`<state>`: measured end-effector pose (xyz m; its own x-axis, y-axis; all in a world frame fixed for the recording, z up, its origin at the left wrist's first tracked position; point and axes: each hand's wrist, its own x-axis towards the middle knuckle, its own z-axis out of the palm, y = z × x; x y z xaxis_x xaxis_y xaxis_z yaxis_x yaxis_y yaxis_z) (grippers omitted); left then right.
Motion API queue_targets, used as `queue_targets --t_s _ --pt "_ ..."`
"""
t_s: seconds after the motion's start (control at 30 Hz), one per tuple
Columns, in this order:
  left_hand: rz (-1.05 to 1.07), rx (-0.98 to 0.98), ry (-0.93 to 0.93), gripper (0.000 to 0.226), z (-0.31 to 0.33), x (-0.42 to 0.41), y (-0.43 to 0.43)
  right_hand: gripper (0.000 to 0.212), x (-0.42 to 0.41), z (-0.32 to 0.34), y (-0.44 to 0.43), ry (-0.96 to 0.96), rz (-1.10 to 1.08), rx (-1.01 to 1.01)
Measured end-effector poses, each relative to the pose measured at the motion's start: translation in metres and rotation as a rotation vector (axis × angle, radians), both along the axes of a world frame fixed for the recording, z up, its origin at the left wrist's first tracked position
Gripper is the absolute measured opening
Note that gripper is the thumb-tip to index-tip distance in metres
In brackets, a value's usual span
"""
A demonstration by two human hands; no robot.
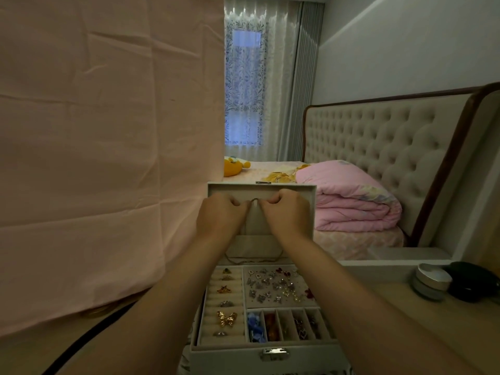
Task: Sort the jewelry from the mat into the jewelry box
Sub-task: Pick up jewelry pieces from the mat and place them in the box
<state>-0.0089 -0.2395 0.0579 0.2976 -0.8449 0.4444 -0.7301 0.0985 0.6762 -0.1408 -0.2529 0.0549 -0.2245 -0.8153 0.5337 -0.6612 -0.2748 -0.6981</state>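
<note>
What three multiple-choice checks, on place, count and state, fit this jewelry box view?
1. Where are the left hand and right hand?
A) at the raised lid of the pale grey velvet-lined jewelry box
B) in the ring rolls
C) on the front latch

2. How many narrow slots sit front right?
A) three
B) five
C) eight

3. The hands are:
A) flat and idle
B) pinching a thin metal chain
C) gripping a brush

Answers: A, both hands are up against the lid's lining; B, five slots show side by side; B, fingertips pinch the chain between them.
</note>
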Motion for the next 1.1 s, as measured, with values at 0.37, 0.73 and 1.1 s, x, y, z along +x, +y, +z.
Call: queue_targets --t_s 0.37,0.73,1.1 --pt "-0.187 0.007 -0.032 0.023 -0.016 0.016 0.013 0.016 -0.009 -0.011 0.019 0.136 0.118 0.064" --pt "0.008 -0.15 0.077 0.026 -0.001 0.0 -0.003 0.016 -0.02 -0.001 -0.006 0.352 0.128 -0.26" --pt "0.063 -0.027 0.131 0.038 -0.001 -0.009 -0.004 0.018 -0.003 -0.002 -0.005 0.147 -0.02 -0.112"
